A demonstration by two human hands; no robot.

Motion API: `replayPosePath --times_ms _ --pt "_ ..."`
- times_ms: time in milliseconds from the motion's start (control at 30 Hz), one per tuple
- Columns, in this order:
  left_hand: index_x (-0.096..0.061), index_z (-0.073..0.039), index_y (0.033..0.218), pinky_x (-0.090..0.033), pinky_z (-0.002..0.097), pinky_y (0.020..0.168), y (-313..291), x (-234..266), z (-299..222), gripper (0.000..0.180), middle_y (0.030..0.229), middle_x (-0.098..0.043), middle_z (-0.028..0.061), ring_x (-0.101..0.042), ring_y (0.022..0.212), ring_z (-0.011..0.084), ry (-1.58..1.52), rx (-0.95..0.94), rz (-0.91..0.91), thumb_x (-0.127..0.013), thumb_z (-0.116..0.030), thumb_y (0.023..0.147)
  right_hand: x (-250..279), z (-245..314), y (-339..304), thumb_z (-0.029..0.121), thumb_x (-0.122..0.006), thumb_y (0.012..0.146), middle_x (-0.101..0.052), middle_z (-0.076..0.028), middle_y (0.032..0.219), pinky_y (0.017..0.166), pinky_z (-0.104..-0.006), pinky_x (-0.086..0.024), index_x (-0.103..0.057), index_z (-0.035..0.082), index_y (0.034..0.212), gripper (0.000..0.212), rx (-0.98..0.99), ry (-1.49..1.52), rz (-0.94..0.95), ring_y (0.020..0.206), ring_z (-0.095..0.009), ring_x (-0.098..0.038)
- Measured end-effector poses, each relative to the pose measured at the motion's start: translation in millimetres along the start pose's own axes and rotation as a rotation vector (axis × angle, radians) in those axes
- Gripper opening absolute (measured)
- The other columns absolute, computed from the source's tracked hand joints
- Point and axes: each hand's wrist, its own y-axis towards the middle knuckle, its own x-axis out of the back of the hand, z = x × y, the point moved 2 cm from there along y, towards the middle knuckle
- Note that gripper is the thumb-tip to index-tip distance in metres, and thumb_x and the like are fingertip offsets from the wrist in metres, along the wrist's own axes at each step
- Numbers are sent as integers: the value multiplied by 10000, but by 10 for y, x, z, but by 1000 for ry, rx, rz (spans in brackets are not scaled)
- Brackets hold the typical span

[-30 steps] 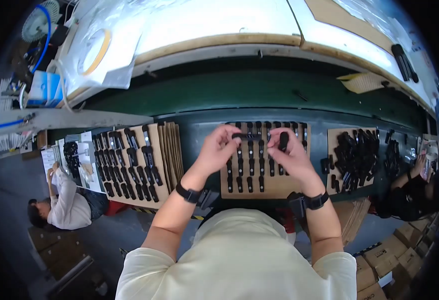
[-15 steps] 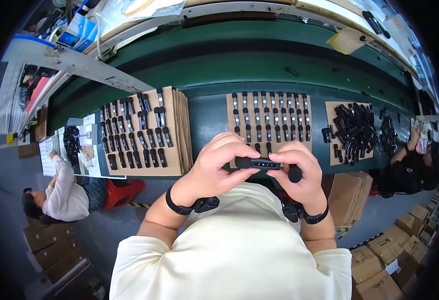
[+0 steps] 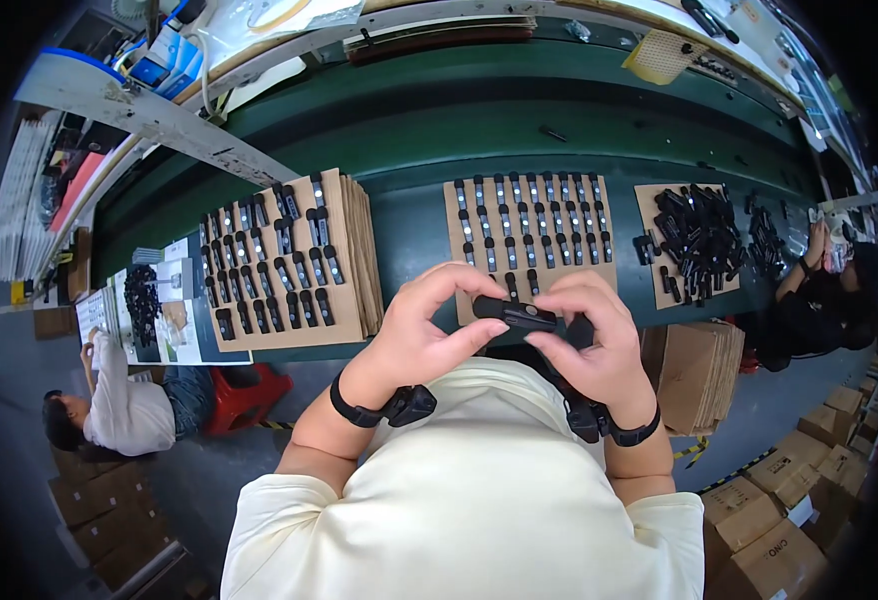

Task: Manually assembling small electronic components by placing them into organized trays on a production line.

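A small black clip-on wireless microphone (image 3: 527,316) with a rounded foam tip is held level between my two hands, in front of my chest. My left hand (image 3: 414,330) pinches its foam end between thumb and fingers. The opposite end is gripped by my right hand (image 3: 609,325); a second dark rounded piece (image 3: 579,332) shows in that palm, mostly hidden by the fingers. Just beyond my hands lies a cardboard sheet (image 3: 453,240) with similar microphones (image 3: 532,215) in rows, its near edge partly covered by my hands.
To the left, stacked cardboard sheets (image 3: 357,250) carry more rows of microphones. A heap of loose microphones (image 3: 699,240) lies on cardboard at the right. One person (image 3: 129,400) sits far left, another (image 3: 824,300) far right. Cartons (image 3: 779,550) stand on the floor at lower right.
The microphone has been turned about its length, so a different face with a round mark shows. My right fingers have shifted over its end. The view has moved slightly.
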Motion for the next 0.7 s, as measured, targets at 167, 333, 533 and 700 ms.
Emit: replayPosePath --times_ms 167,333,533,700 --pt "-633 -20 1034 -475 362 876 116 -66 117 310 939 -636 103 -609 879 255 164 -146 170 -758 -53 752 -26 -38 -1 28 -728 754 -596 -103 916 620 -268 -449 -615 10 970 245 -109 -85 71 712 -187 -558" --pt "-632 -7 1036 -485 332 827 180 -185 463 266 929 -629 109 -612 864 235 308 34 170 -720 -59 790 -108 -593 -229 102 -698 786 -613 -135 916 657 -322 -483 -598 17 996 247 -433 -268 127 745 -252 -606" --pt "-646 -17 1011 -505 348 750 66 -70 1000 223 895 -635 123 -640 820 240 459 127 101 -698 -109 814 -179 -2066 -999 256 -657 823 -650 -199 994 784 -452 -504 -590 36 1026 307 -933 -417 51 953 -388 -620" --pt "-634 12 1039 -504 311 770 -33 60 1183 211 935 -641 130 -644 844 225 480 298 134 -665 -71 848 -312 -2575 -1168 269 -656 823 -660 -215 1018 816 -458 -503 -586 38 1058 337 -1113 -445 29 991 -394 -618"
